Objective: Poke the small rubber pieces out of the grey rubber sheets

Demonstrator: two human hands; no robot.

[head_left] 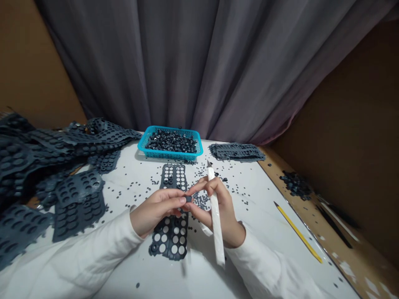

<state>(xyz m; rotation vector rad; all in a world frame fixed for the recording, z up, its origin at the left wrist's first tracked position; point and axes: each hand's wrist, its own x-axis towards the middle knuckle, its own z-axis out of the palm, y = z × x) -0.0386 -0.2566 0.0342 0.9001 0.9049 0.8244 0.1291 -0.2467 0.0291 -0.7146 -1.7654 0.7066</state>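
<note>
My left hand (158,207) pinches a small dark rubber piece (188,199) between thumb and fingers, over the middle of the white table. My right hand (220,207) touches the same piece with its fingertips and also holds a white-wrapped knife (216,220), blade tip pointing up and away. Beneath both hands lies a dark rubber sheet (174,228) with rows of round holes showing white; the hands cover its middle part. Behind them stands a blue basket (170,155) holding many small dark rubber pieces.
Dark dimpled sheets (77,203) are heaped at the left. A stack of punched sheets (237,152) lies at the back right. Tiny dark discs dot the white table (124,265). On the right are a yellow knife (299,232) and a dark pile (294,185).
</note>
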